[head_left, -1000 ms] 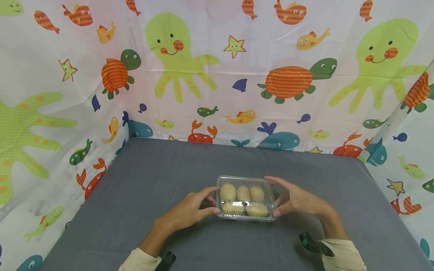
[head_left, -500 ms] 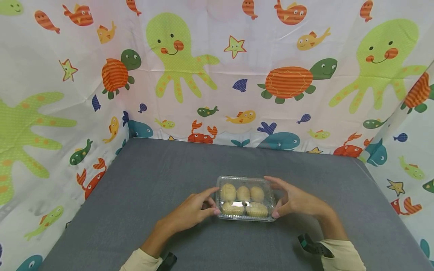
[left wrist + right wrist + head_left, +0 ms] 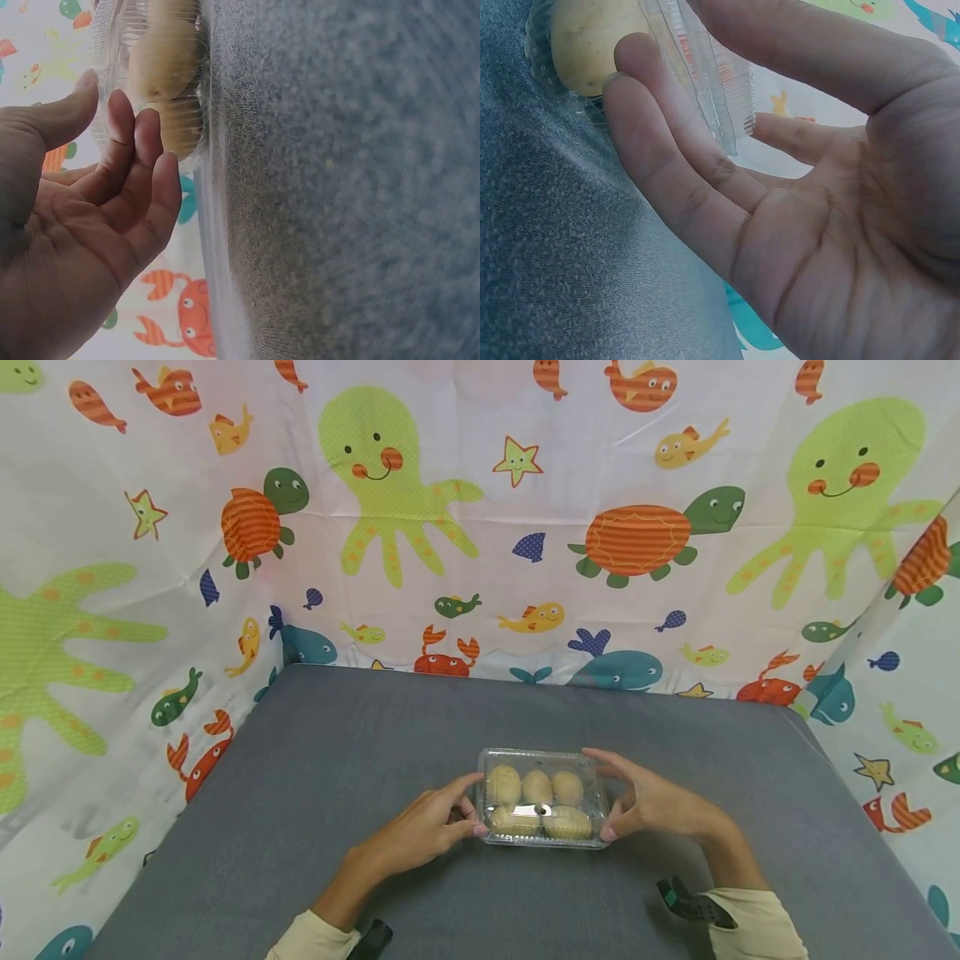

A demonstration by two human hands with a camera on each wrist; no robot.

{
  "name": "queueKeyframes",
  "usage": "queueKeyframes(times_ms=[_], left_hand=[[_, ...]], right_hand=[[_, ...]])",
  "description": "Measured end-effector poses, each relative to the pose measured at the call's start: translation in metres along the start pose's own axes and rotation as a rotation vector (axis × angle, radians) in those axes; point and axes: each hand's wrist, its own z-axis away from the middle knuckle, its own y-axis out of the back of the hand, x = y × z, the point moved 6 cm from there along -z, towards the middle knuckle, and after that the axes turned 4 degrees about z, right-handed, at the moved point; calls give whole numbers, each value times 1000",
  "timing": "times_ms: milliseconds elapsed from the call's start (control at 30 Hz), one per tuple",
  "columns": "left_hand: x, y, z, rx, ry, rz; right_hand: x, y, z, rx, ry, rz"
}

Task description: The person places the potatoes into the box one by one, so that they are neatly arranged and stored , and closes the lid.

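A clear plastic clamshell container [image 3: 551, 842] lies on the grey-covered table, its lid down over several pale potatoes [image 3: 567, 823]. My left hand [image 3: 422, 827] holds its left end, thumb at the front corner and index finger at the rear part of the side. At the opposite end my right hand [image 3: 660, 802] grips in the same manner, thumb at the front right corner, index finger along the back right. In the right wrist view two fingertips [image 3: 634, 56] lie against the container's side over a potato [image 3: 592, 45]. Curled fingers are close by the ribbed wall in the left wrist view.
A grey cloth [image 3: 360, 735] covers the table. White curtains [image 3: 480, 543] printed with sea animals stand behind it and along both sides. Dark straps, one [image 3: 693, 906] at the right wrist, sit by the beige sleeves.
Both hands keep their places at the container's ends, with only slight shifts of the fingers. The container stays where it was. The head view has tilted very slightly.
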Motion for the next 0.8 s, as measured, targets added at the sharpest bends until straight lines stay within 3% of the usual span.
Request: queueKeyframes(times_ms=[800], left_hand=[[6,-2,1,-1,49,15]], right_hand=[[0,-3,1,-12,-34,-46]])
